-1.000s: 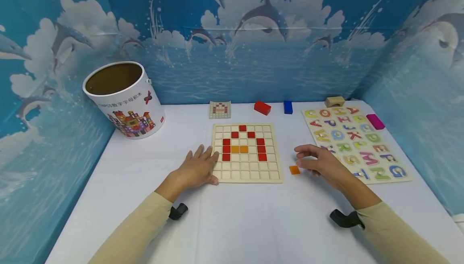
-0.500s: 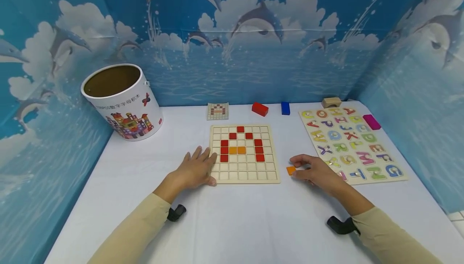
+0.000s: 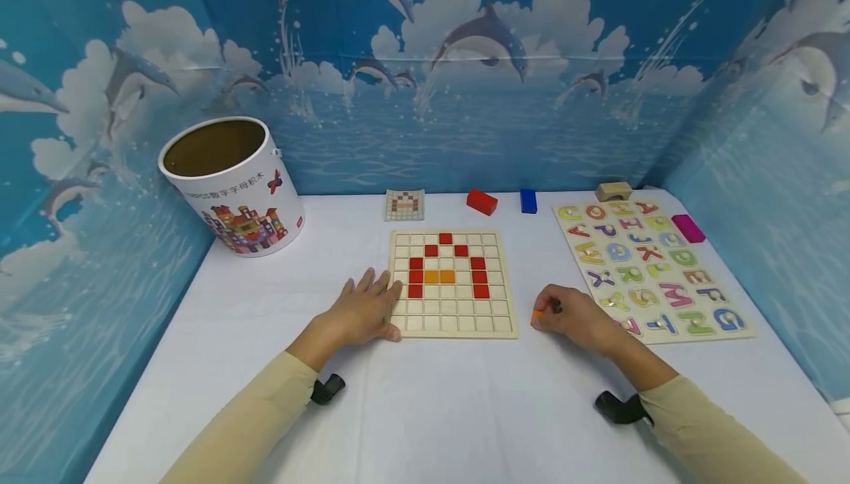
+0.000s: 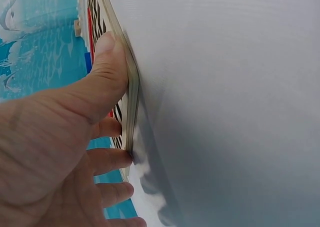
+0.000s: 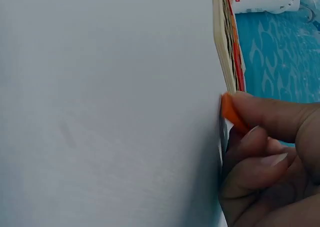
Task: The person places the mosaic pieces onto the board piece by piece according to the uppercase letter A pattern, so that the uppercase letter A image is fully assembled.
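A wooden grid board (image 3: 454, 324) lies mid-table, with red and orange square tiles set in its cells in the shape of a letter A. My left hand (image 3: 364, 310) rests on the board's left edge, fingers spread; in the left wrist view its thumb (image 4: 107, 62) lies on the rim. Right of the board, my right hand (image 3: 574, 316) pinches an orange square tile (image 5: 233, 112) between thumb and fingers, low over the table. Most of that tile is hidden by the fingers in the head view.
A small pattern card (image 3: 404, 205) lies behind the board. Beside it are a red block (image 3: 481, 201) and a blue block (image 3: 528, 201). An alphabet puzzle board (image 3: 654, 270) lies right, near a wooden block (image 3: 614, 190) and a magenta block (image 3: 688, 228). A white bucket (image 3: 255, 207) stands back left.
My right hand has moved down and slightly left onto the loose orange tile, and its fingers have closed on it. The left hand has stayed on the board's edge.
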Available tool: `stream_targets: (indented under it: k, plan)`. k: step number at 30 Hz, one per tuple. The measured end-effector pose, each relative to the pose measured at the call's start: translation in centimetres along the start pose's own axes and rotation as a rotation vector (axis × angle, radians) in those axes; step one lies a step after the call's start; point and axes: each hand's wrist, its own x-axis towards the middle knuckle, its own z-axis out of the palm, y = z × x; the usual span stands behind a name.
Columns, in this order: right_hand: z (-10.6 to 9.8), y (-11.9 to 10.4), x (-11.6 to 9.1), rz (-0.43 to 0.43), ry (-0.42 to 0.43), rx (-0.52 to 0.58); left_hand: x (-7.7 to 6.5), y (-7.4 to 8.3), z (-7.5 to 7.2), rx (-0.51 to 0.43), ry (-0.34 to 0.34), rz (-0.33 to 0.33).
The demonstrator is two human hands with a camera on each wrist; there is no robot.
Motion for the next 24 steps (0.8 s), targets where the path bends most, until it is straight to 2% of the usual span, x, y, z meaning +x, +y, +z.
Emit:
stream_targets:
  k: [3,6,14,18,24]
  plan:
    - [-0.5,0.1,0.7,0.043,-0.053,0.116,-0.1,0.1,-0.1,0.001,0.0,-0.002]
    - [-1.0,0.1,1.7,0.091,-0.072,0.207,-0.1,0.1,-0.2,-0.002,-0.005,-0.006]
    - [-1.1,-1.0,5.1,0.091,-0.035,0.442,0.1,0.1,-0.1,0.0,-0.005,-0.01]
    - [-0.4,-2.0,6.3,0.096,-0.043,0.49,0.2,0.1,0.0,0.009,-0.002,-0.007]
    - [0.8,-3.4,7.5,0.105,-0.049,0.483,0.1,0.0,0.1,0.013,0.007,-0.01]
